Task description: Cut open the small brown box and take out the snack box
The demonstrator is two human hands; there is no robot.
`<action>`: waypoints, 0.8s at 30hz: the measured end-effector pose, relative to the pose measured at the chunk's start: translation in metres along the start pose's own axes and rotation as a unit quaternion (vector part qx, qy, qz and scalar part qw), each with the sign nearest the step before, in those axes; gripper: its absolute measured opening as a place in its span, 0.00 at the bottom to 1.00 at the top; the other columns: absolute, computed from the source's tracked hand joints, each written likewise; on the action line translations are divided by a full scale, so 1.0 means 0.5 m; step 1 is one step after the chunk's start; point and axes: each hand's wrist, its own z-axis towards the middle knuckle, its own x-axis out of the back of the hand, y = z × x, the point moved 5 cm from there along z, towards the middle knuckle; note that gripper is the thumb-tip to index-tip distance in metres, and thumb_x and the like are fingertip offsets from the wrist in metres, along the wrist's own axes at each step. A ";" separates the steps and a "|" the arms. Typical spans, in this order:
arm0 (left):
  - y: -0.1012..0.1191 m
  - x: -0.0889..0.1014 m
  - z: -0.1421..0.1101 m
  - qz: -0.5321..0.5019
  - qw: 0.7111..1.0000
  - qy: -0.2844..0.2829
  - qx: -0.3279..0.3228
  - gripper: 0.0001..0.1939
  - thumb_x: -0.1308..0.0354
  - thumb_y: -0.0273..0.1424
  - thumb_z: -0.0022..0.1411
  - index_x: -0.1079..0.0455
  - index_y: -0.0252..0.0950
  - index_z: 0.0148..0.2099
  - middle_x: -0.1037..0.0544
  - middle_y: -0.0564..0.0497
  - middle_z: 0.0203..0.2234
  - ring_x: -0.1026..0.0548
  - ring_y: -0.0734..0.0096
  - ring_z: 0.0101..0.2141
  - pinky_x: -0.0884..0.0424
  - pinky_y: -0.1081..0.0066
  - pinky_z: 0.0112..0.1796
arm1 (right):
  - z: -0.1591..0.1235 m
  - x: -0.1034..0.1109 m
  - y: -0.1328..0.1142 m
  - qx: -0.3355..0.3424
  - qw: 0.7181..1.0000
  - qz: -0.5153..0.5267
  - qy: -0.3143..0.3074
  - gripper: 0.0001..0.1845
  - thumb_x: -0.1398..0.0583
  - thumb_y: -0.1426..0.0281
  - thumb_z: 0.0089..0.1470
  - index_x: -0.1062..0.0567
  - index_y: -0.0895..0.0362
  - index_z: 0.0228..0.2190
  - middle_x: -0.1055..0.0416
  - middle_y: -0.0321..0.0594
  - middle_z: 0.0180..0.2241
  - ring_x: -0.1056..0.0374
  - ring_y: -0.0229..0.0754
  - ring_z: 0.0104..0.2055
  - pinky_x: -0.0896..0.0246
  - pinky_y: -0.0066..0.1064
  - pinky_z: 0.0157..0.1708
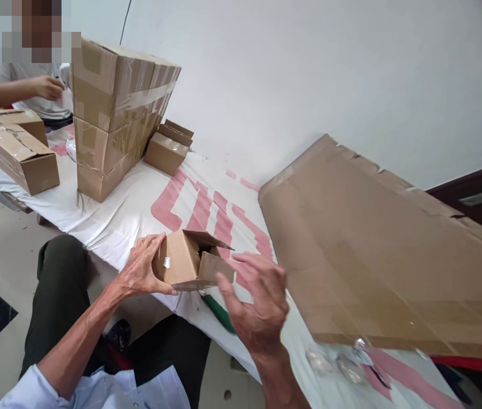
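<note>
A small brown cardboard box (181,258) rests near the table's front edge, tilted toward me, with its end flaps partly raised on the right side. My left hand (145,267) grips the box's left end, thumb below and fingers over the top. Close to the flaps on the other side, my right hand (258,298) is spread, its fingers apart and slightly blurred; it holds nothing I can see. Below the box, between my hands, lies a green-handled tool (217,311), its kind partly hidden.
A tall stack of taped boxes (113,113) stands at the left, with a smaller box (168,146) behind. Two long boxes (32,162) lie farther left, near another person's hand (49,88). A large cardboard sheet (377,250) leans at right; small clear-wrapped items (320,360) lie before it.
</note>
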 end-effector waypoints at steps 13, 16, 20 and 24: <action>0.082 -0.017 0.006 0.054 0.998 0.004 0.039 0.67 0.19 0.48 0.43 0.48 0.43 0.79 0.35 0.33 0.68 0.37 0.29 0.65 0.34 0.32 0.59 | 0.058 -0.103 -0.064 0.205 0.935 -0.093 -0.274 0.08 0.35 0.75 0.63 0.21 0.53 0.31 0.24 0.44 0.37 0.34 0.51 0.45 0.41 0.45 0.48; 0.082 -0.018 0.007 0.046 0.998 0.006 0.033 0.67 0.19 0.47 0.43 0.49 0.43 0.79 0.35 0.33 0.68 0.38 0.28 0.65 0.35 0.32 0.59 | 0.057 -0.112 -0.066 0.220 0.929 -0.107 -0.277 0.10 0.35 0.77 0.61 0.20 0.53 0.29 0.25 0.45 0.36 0.35 0.51 0.44 0.42 0.45 0.48; 0.086 -0.017 0.006 0.050 0.998 -0.002 0.038 0.66 0.19 0.46 0.43 0.49 0.42 0.79 0.35 0.32 0.68 0.38 0.28 0.65 0.35 0.31 0.59 | 0.054 -0.119 -0.073 0.245 0.923 -0.125 -0.268 0.12 0.36 0.80 0.60 0.21 0.54 0.27 0.26 0.45 0.33 0.36 0.51 0.42 0.43 0.45 0.47; 0.090 -0.013 0.004 0.057 0.997 0.000 0.045 0.65 0.20 0.44 0.45 0.49 0.44 0.79 0.34 0.34 0.67 0.38 0.29 0.66 0.34 0.32 0.59 | 0.054 -0.118 -0.083 0.264 0.923 -0.125 -0.250 0.15 0.39 0.83 0.59 0.22 0.54 0.26 0.28 0.44 0.30 0.36 0.50 0.39 0.43 0.44 0.46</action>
